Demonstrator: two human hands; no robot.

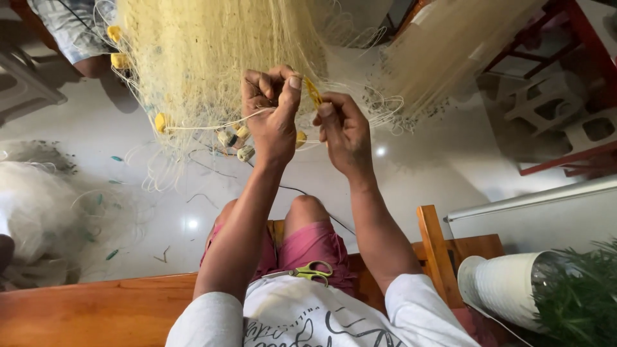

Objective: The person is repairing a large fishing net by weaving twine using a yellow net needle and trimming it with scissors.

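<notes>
A pale yellow fishing net [193, 58] hangs in front of me, with small yellow floats [160, 122] strung along its cord. My left hand [270, 112] is closed around the net's edge cord, thumb up. My right hand [344, 132] pinches a thin yellow netting needle [313, 91] just beside the left thumb. Both hands nearly touch. A pair of scissors [307, 272] with green-yellow handles lies on my lap, on my pink shorts.
I sit on a wooden bench [96, 308] above a glossy white floor. A heap of white net [38, 212] lies at left. Another person's leg [87, 64] shows top left. A white ribbed planter [501, 286] with a plant stands right; red-framed furniture [565, 160] beyond.
</notes>
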